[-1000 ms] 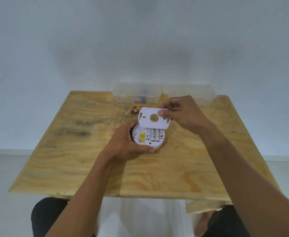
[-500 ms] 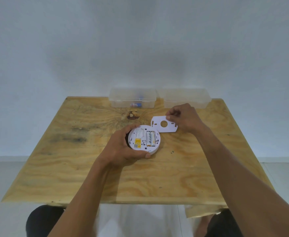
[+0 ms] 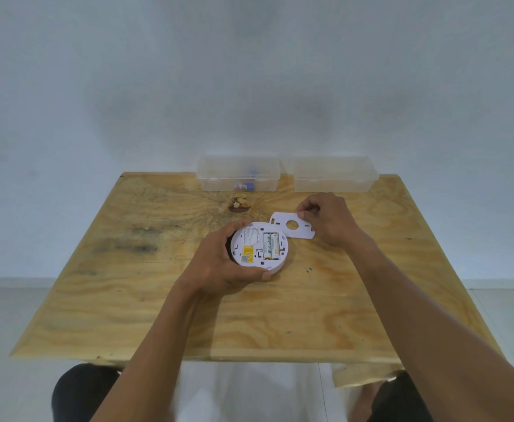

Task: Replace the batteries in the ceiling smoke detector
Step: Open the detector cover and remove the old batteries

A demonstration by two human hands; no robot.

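The detector [image 3: 259,247] was gripped round its rim by the left hand [image 3: 219,263]; the thin plate [image 3: 292,229], judged light and brittle, was pinched at its edge by the right hand [image 3: 328,220].

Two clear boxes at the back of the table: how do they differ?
The left box holds a few small red and blue items near its front wall; the right box shows nothing inside. The left box sits behind the smoke detector, the right box behind the right hand. Both are clear, lidded, alike in size and stand at the table back edge.
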